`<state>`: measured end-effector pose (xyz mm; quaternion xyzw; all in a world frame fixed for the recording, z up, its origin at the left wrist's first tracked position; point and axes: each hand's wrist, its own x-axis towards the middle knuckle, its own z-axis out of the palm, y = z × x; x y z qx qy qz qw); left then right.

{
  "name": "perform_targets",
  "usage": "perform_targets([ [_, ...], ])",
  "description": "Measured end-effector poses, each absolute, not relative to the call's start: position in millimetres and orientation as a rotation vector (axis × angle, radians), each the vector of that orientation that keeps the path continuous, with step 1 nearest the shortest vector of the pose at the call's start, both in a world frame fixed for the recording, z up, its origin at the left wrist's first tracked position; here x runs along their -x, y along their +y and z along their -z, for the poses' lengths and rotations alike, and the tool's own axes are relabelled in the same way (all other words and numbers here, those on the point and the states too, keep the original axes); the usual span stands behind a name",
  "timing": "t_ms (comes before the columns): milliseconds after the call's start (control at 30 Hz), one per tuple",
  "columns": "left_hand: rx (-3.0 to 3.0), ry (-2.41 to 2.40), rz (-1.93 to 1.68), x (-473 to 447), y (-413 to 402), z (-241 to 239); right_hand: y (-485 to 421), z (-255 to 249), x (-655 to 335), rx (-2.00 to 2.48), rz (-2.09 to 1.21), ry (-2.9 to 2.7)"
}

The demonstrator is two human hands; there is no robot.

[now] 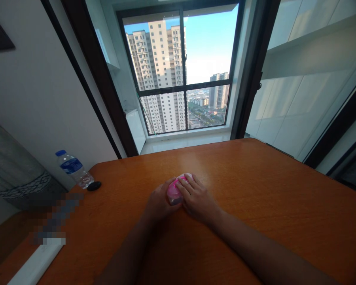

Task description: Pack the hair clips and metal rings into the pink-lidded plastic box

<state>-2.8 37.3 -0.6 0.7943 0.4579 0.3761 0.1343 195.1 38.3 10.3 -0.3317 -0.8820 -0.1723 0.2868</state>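
While cupping a pink plastic case (174,190) between both hands on a wooden tabletop (255,178)

Curving the left hand (160,201) closely around the case's near side, laying the right hand (197,197) narrowly over its top and far side. Probably light, stiff and smooth-shelled, so likely slippery; best held by its rounded sides. Standing well left of the left hand, a water bottle (71,168), with a small black oval object (94,186) just beside it.

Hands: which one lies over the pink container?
The right hand, fingers across the top of the pink container; the left hand is against its side.
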Motion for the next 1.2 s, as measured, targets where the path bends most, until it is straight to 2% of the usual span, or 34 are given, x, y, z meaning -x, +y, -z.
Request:
perform_targets([
  [200,-2.228,1.274,-1.123,-3.0,37.7,1.4,36.6,-12.7,-192.1,0.957,0.479,-2.383],
  [500,-2.024,1.227,-1.160,11.8,46.7,9.3,39.0,-14.3,-201.5,0.822,0.409,-2.386],
  [700,-1.831,1.182,-1.137,17.2,50.3,16.7,42.5,-22.3,-210.2,0.670,0.426,-2.269],
  [833,-1.797,1.144,-1.128,15.1,47.7,14.6,43.6,-22.7,-214.4,0.783,0.445,-2.124],
  [1000,-1.779,1.175,-1.104,14.5,45.4,12.6,48.0,-21.3,-218.4,0.882,0.264,-2.090],
  [1200,-1.736,1.135,-1.137,13.7,47.0,13.9,59.7,-11.1,-223.5,0.983,-0.174,-2.048],
])
